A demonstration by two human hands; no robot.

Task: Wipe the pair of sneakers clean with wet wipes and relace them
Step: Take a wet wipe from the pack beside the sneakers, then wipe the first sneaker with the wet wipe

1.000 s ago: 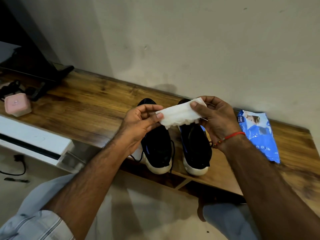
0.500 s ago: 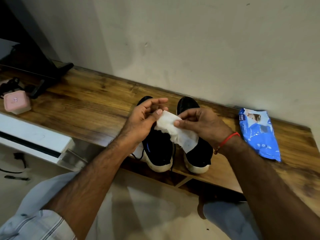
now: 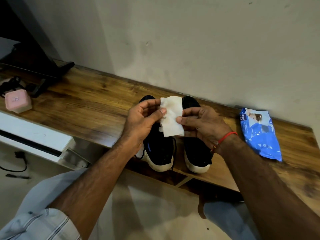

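Observation:
Two black sneakers with white soles stand side by side on the wooden shelf (image 3: 90,101), toes toward me: the left sneaker (image 3: 160,151) and the right sneaker (image 3: 197,151). Above them I hold a folded white wet wipe (image 3: 171,116) upright. My left hand (image 3: 143,122) pinches its left edge with thumb and fingers. My right hand (image 3: 202,125) pinches its right edge; a red thread sits on that wrist. My hands hide the sneakers' middle parts. A loose black lace hangs at the left sneaker's side.
A blue wet wipes pack (image 3: 259,134) lies on the shelf to the right of the sneakers. A pink box (image 3: 17,100) and dark gear stand at the far left. The wall runs close behind the shelf. My knees are below the shelf edge.
The wipe went from stretched wide between my hands to folded down over the sneakers, and now it is held upright as a narrower folded strip. The sneakers and pack have not moved.

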